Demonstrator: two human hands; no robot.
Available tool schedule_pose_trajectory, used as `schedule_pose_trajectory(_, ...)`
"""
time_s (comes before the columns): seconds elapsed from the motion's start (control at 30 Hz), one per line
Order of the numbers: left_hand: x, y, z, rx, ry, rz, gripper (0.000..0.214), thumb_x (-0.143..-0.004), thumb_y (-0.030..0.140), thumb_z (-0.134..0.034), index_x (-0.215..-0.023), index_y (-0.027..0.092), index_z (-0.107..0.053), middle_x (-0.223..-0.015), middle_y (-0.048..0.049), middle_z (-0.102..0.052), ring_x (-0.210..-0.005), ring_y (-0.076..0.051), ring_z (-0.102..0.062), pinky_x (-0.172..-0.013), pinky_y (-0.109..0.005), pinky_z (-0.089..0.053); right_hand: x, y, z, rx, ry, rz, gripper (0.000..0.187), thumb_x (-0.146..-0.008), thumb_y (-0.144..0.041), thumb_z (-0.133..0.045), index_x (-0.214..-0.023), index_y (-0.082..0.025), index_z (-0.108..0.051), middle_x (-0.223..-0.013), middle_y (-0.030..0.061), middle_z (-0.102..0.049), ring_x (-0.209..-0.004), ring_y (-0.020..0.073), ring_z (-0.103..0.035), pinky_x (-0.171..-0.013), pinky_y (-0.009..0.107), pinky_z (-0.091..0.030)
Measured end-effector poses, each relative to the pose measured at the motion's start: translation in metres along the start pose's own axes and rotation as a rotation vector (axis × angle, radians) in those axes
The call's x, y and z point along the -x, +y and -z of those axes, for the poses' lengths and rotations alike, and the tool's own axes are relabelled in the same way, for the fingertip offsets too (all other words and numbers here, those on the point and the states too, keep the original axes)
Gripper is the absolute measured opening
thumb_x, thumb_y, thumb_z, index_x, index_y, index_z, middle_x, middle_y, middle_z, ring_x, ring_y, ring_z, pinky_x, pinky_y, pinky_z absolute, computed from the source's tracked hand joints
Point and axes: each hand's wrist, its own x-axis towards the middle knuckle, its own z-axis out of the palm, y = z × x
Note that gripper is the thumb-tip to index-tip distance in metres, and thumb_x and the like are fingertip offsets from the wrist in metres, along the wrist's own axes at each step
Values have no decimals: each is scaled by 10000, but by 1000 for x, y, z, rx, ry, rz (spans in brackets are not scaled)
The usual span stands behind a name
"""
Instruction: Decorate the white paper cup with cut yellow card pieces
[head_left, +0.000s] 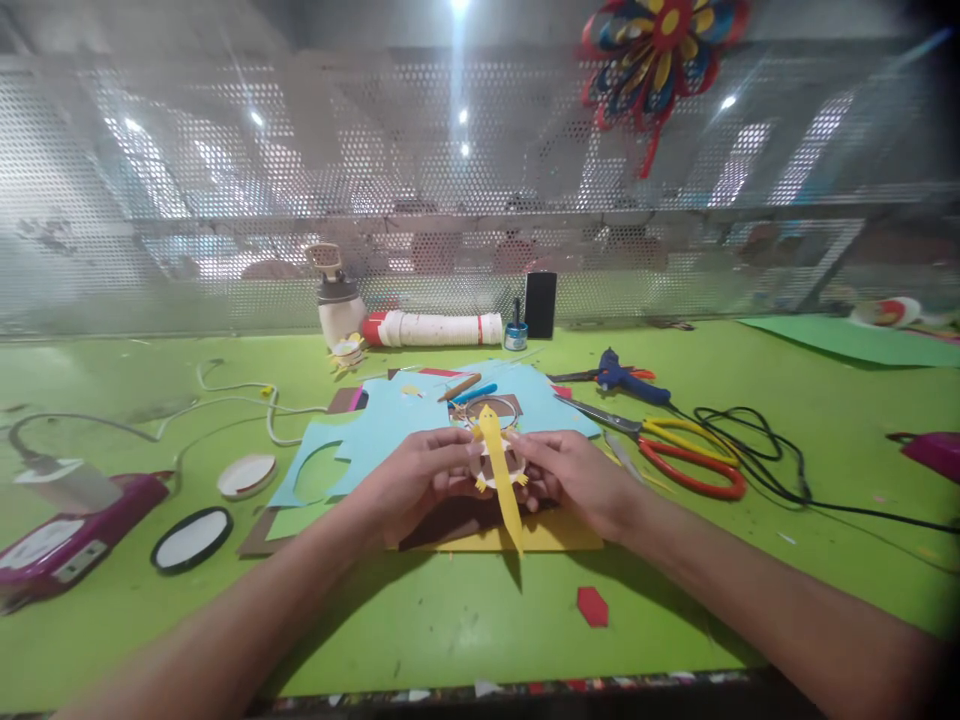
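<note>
A small paper turtle craft (491, 435) is held up in front of me over the stacked paper. It has a yellow strip with a head and a long pointed tail, yellow feet and a round, white-edged body. My left hand (424, 470) is closed on its left side, and my right hand (574, 470) grips the right side. Some fingers of both hands are hidden behind the craft. Beneath and beyond it lie cut light blue sheets (390, 410) with brown and yellow paper. A blue pen (476, 394) and a brown pen (460, 387) rest on them.
To the right lie large scissors (694, 470), a blue glue gun (630, 380) and its black cable. At left are a purple power strip (82, 540), a white cable and a black-rimmed disc (191, 540). A bottle (339, 310) and a white roll (439, 328) stand and lie behind.
</note>
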Motion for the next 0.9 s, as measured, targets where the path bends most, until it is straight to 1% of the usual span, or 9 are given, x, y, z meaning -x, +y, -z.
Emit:
schedule_pose_trajectory(0.17, 0, 1, 0, -29, -1, 26, 253, -801, 293, -666, -976, 113, -694, -949, -128, -703, -835, -187, -644, -786, -330, -508, -1, 1, 1, 18, 11, 16, 454, -732, -575, -665, -729, -122, -639, -601, 6, -598, -494, 77, -516, -469, 209, -408)
schedule_pose_trajectory(0.27, -2, 0, 1, -36, 4, 30, 268, -782, 287, -687, -985, 112, -703, -945, -125, -706, -797, -168, -642, -742, -300, -518, -1, 0, 1, 54, 55, 11, 440, -740, -566, -661, -735, -127, -635, -592, 5, -600, -487, 80, -519, -452, 203, -395)
schedule_pose_trajectory(0.33, -3, 0, 1, -18, 15, 34, 254, -777, 274, -695, -973, 113, -706, -941, -119, -708, -798, -162, -646, -748, -295, -525, 0, -2, 1, 79, 97, 14, 403, -742, -540, -672, -739, -141, -623, -584, -8, -598, -475, 78, -523, -434, 193, -379)
schedule_pose_trajectory(0.43, -5, -1, 4, 14, 58, 23, 194, -764, 244, -708, -900, 105, -711, -910, -113, -713, -780, -155, -650, -772, -302, -535, 1, -5, 2, 119, 182, 46, 365, -747, -519, -676, -779, -159, -621, -602, -20, -605, -484, 80, -541, -423, 186, -368)
schedule_pose_trajectory(0.53, -8, 0, 8, 38, 139, -29, 151, -755, 226, -719, -831, 97, -708, -899, -112, -713, -772, -147, -647, -782, -291, -539, 2, -5, 3, 165, 239, 41, 400, -751, -555, -651, -775, -156, -624, -603, -16, -597, -487, 91, -548, -416, 195, -358)
schedule_pose_trajectory(0.6, -9, 2, 11, 47, 176, -75, 158, -761, 241, -717, -823, 97, -707, -910, -113, -712, -798, -153, -649, -793, -286, -537, 3, -4, 2, 179, 214, 22, 431, -764, -579, -619, -741, -149, -624, -602, -6, -597, -484, 96, -546, -418, 204, -350)
schedule_pose_trajectory(0.7, -9, 4, 14, 59, 210, -118, 173, -766, 256, -714, -835, 98, -703, -907, -110, -712, -804, -157, -654, -794, -284, -541, 6, -3, -3, 188, 127, 32, 451, -780, -590, -589, -698, -148, -623, -594, 1, -603, -495, 102, -542, -456, 223, -373)
schedule_pose_trajectory(0.77, -9, 5, 13, 65, 225, -124, 173, -761, 247, -719, -841, 95, -697, -885, -106, -713, -768, -149, -655, -773, -281, -546, 8, -4, -9, 236, 83, 58, 446, -768, -576, -612, -637, -150, -604, -555, -6, -584, -489, 99, -523, -482, 233, -389)
schedule_pose_trajectory(0.9, -9, 4, 11, 77, 225, -113, 176, -740, 248, -738, -799, 95, -673, -838, -97, -711, -730, -153, -661, -748, -297, -554, 11, -4, -17, 329, 61, 68, 407, -739, -523, -667, -589, -152, -592, -517, -20, -566, -458, 85, -490, -475, 226, -382)
